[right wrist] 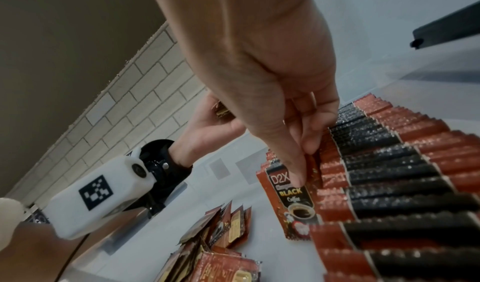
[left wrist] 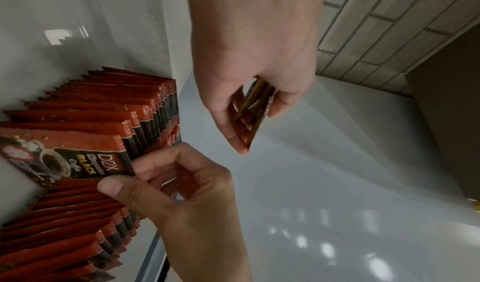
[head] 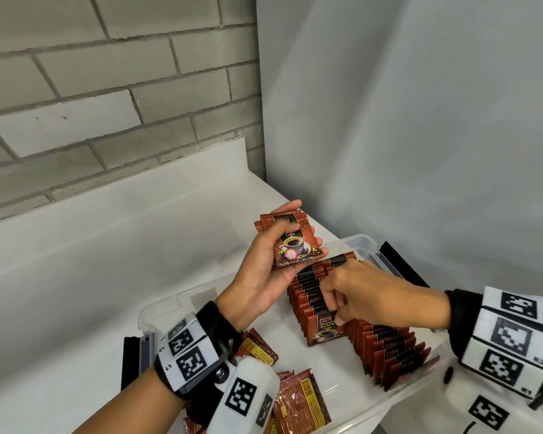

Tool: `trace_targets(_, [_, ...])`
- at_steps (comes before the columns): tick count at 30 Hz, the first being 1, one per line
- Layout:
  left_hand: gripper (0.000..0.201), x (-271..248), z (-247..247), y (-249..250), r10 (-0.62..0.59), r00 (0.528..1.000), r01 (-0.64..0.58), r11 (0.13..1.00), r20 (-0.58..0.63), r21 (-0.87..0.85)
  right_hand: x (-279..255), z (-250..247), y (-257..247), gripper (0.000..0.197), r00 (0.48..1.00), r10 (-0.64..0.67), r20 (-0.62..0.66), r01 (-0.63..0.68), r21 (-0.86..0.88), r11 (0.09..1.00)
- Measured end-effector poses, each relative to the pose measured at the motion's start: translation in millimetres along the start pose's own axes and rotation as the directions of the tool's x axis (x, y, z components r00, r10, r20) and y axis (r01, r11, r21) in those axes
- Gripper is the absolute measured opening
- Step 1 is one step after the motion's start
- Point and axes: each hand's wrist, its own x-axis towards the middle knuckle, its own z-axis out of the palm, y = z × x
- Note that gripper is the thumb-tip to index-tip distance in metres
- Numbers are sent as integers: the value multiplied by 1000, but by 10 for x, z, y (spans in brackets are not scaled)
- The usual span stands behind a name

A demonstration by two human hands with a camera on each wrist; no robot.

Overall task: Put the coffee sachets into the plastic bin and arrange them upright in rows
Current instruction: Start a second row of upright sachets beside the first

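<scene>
A clear plastic bin (head: 170, 303) on the white counter holds two rows of upright red-and-black coffee sachets (head: 389, 349). My right hand (head: 331, 308) pinches the top edge of the front sachet (head: 322, 332) of the far row, thumb and forefinger on it (right wrist: 302, 208). My left hand (head: 306, 239) is raised above the bin's far side and grips a small stack of sachets (head: 290, 245), fanned slightly (left wrist: 255, 111). Several loose sachets (head: 298, 396) lie flat in the bin's near left part.
The grey brick wall (head: 107, 104) rises behind the counter (head: 91, 245) and a plain grey wall (head: 420, 120) stands to the right. Black lid clips (head: 131, 361) sit at the bin's ends. Bare bin floor (head: 273, 327) shows left of the rows.
</scene>
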Motion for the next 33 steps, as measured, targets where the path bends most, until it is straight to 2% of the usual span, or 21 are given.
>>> trace_targets(11, [42, -25, 15, -11, -17, 1000, 15, 994, 21, 111, -27, -17, 52, 12, 998, 38, -42, -31, 160, 987])
trace_targets(17, [40, -26, 15, -21, -46, 998, 52, 979, -33, 195, -163, -272, 56, 24, 992, 125, -32, -105, 366, 925])
trace_targets(21, [38, -31, 24, -35, -39, 998, 49, 972, -49, 231, -265, -429, 88, 34, 983, 162, -86, -111, 425, 899])
trace_targets(25, [42, -49, 41, -51, -48, 998, 55, 964, -35, 259, -290, -496, 168, 40, 973, 191, -131, -69, 623, 779])
trace_targets(29, [37, -58, 55, -51, -48, 999, 51, 968, -17, 247, -293, -394, 163, 26, 982, 163, -100, -32, 754, 656])
trace_targets(33, [35, -65, 51, -49, -71, 997, 69, 971, 0, 229, -333, -333, 127, 19, 976, 144, -163, 49, 809, 586])
